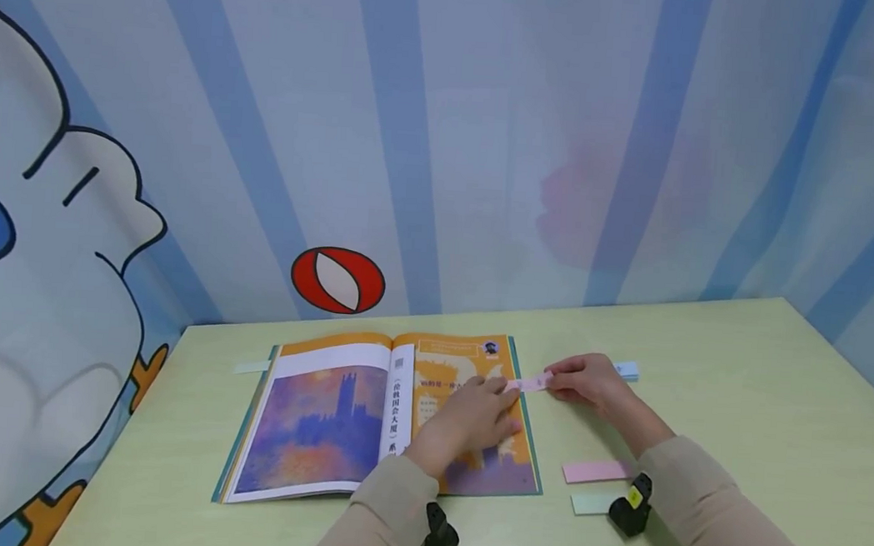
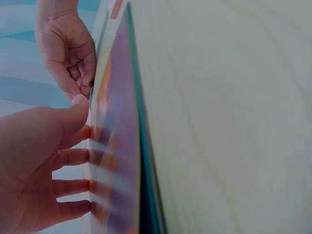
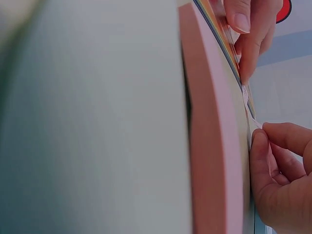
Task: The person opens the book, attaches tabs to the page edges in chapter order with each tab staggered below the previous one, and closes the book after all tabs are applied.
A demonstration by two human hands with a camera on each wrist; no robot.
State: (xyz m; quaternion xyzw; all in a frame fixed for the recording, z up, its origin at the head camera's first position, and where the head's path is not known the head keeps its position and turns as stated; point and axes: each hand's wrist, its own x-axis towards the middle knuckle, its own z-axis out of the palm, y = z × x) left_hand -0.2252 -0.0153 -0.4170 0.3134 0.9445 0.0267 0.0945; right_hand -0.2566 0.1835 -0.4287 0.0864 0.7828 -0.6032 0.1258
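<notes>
We list: pale tab, appar. done, left of L hand (fingers spread); pink strip, prob. part-on, pinched by R hand.
</notes>
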